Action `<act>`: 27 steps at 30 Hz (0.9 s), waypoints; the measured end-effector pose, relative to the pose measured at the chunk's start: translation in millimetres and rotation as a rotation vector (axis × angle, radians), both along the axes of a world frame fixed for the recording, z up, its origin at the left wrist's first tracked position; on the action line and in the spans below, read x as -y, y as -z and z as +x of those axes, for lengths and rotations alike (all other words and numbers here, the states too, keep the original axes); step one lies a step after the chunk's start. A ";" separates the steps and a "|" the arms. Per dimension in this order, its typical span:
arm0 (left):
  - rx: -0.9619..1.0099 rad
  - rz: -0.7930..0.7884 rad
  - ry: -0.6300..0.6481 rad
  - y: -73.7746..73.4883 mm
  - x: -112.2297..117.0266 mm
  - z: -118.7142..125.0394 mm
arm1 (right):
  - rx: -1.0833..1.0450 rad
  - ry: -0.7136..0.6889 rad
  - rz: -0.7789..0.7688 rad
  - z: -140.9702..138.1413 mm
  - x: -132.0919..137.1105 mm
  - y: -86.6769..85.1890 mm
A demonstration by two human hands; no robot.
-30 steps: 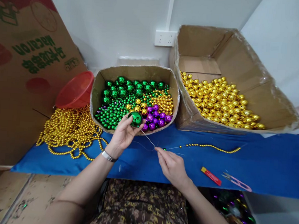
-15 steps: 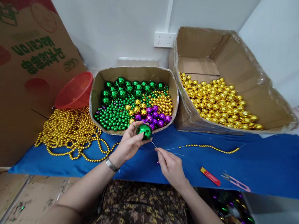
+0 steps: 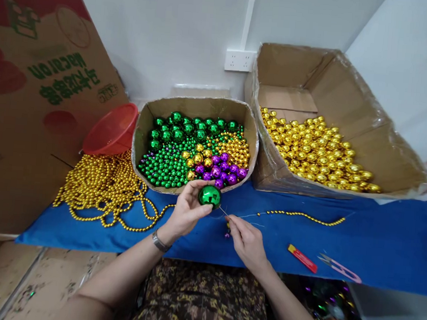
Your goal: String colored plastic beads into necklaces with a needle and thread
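Note:
My left hand [image 3: 187,209] grips a large shiny green ball [image 3: 209,195] just in front of a cardboard box [image 3: 144,125] of green, gold and purple beads. My right hand [image 3: 246,240] is pinched on a thin needle [image 3: 223,212] whose tip meets the ball. A thread runs from it to a short strand of small gold beads [image 3: 301,216] lying on the blue cloth [image 3: 384,242]. A few small beads hang by my right fingers.
A bigger cardboard box [image 3: 351,102] of gold balls stands at the right. A heap of gold bead strands [image 3: 100,188] and a tipped red basket [image 3: 110,128] lie at the left. A red lighter [image 3: 302,258] and pink snips [image 3: 340,268] rest near the cloth's front edge.
My left hand brought the green ball out of the box's front toward my right hand. The exposed needle between the hands has shortened as the ball slid along it.

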State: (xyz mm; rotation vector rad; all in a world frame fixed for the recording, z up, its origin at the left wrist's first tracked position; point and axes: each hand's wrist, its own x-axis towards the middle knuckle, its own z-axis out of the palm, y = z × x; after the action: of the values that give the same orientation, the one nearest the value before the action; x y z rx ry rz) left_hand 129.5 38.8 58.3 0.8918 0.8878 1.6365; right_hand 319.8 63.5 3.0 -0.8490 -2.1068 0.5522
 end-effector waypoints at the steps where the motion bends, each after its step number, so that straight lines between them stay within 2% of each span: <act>1: -0.041 0.029 -0.017 2.3 0.7 0.1 | 0.006 0.004 -0.005 0.2 0.1 0.7; 4: -0.101 0.066 -0.031 7.7 2.6 0.9 | 0.012 0.004 -0.031 0.9 1.3 1.7; 7: -0.043 0.041 -0.016 9.4 3.5 1.9 | 0.008 -0.002 -0.056 1.8 2.5 1.2; 16: 0.101 -0.078 0.011 3.3 4.0 3.5 | -0.013 -0.006 -0.095 0.7 3.8 -2.3; 27: 0.168 -0.106 0.012 0.4 7.3 2.9 | 0.004 -0.042 -0.103 2.4 0.6 -3.1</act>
State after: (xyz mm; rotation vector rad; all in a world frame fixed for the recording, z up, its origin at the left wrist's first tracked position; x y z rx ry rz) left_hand 132.5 31.5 57.9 0.6748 0.8426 1.6122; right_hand 322.2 62.9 6.2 -0.8646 -2.1189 0.6866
